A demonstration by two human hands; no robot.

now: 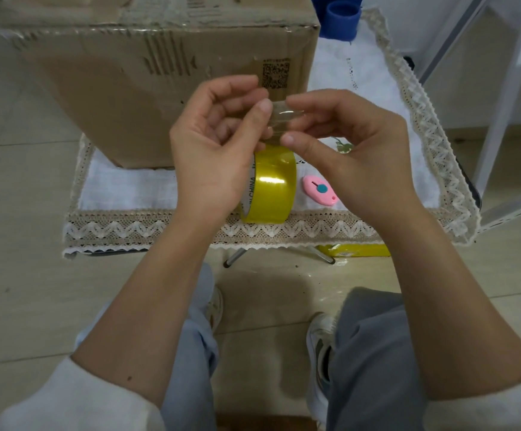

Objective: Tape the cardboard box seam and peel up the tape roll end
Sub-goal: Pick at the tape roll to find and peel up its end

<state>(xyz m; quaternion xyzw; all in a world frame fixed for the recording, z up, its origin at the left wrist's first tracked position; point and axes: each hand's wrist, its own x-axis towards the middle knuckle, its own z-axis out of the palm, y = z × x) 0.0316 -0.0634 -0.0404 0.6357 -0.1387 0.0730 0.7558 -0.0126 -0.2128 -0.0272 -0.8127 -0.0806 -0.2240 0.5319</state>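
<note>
Clear tape end (279, 115) is pinched taut by left hand (219, 141) and right hand (343, 141) above the roll (271, 185); best peeled slowly, kept straight.

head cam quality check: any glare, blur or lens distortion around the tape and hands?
Head view: glare streak on the yellow tape roll; clear tape strip pinched between left hand and right hand shows only as faint sheen; wide-angle bowing at cardboard box edges and shelf frame; soft even light, corners soft.

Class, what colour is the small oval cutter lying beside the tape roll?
Pink, with a teal button: the small oval cutter, clearest in the head view.
</note>
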